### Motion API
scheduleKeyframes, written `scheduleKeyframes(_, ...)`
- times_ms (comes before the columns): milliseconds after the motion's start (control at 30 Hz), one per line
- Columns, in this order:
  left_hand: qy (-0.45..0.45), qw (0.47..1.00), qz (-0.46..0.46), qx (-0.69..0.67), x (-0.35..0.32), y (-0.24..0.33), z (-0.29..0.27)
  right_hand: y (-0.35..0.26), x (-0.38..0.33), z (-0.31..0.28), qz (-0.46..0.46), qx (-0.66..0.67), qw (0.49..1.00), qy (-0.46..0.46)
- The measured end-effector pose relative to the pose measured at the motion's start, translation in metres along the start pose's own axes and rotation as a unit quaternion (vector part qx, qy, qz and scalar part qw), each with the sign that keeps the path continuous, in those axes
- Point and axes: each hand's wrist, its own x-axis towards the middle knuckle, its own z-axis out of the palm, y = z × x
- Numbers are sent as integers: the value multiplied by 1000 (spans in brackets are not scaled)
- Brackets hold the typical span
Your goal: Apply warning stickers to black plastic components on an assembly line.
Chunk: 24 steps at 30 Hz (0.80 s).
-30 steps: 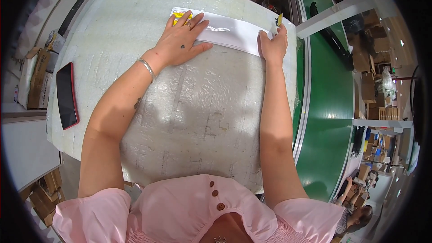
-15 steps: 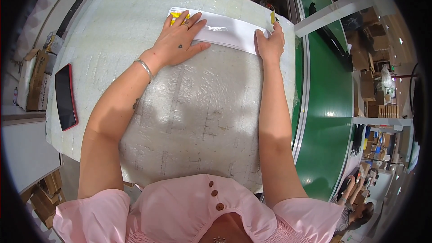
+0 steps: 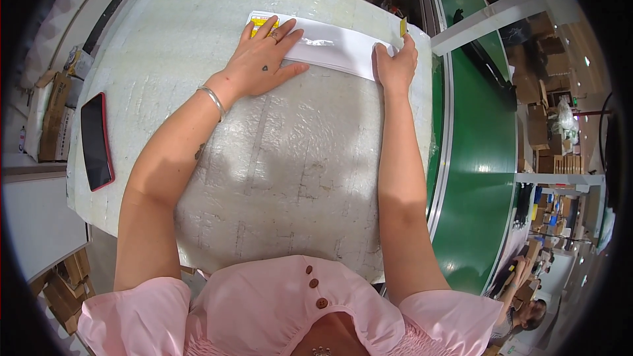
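Near the far edge of the table lies a long, flat white packet [image 3: 336,53] with a shiny clear patch in its middle. A yellow printed label [image 3: 256,28] sits at its left end. My left hand [image 3: 264,59] rests on that end with fingers spread, partly covering the label. At the other end is my right hand [image 3: 397,66], its fingers curled and its thumb at the packet's end. A small yellow label [image 3: 403,27] stands up at its index fingertip. Whether other fingers pinch it is hidden.
A phone with a red edge [image 3: 97,142] lies at the left of the plastic-covered table [image 3: 297,178]. A green conveyor [image 3: 478,178] runs along the right, with long black parts [image 3: 484,59] on it. Another person [image 3: 524,306] is far off at lower right.
The small yellow label at my right fingertips has shifted slightly right and stands more upright. My left hand stays on the packet. The distant person's arms have moved.
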Motion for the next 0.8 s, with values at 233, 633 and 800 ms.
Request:
scheduleKeyframes(233, 15, 1000, 9, -4, -1, -1, 1, -3, -2, 0, 8, 21, 1000, 5)
scheduleKeyframes(633, 20, 999, 13, -22, 0, -3, 1, 5, 5, 1, 16, 41, 999, 15)
scheduleKeyframes(800, 20, 1000, 6, -17, 1, -1, 1, 6, 5, 3, 14, 36, 999, 12)
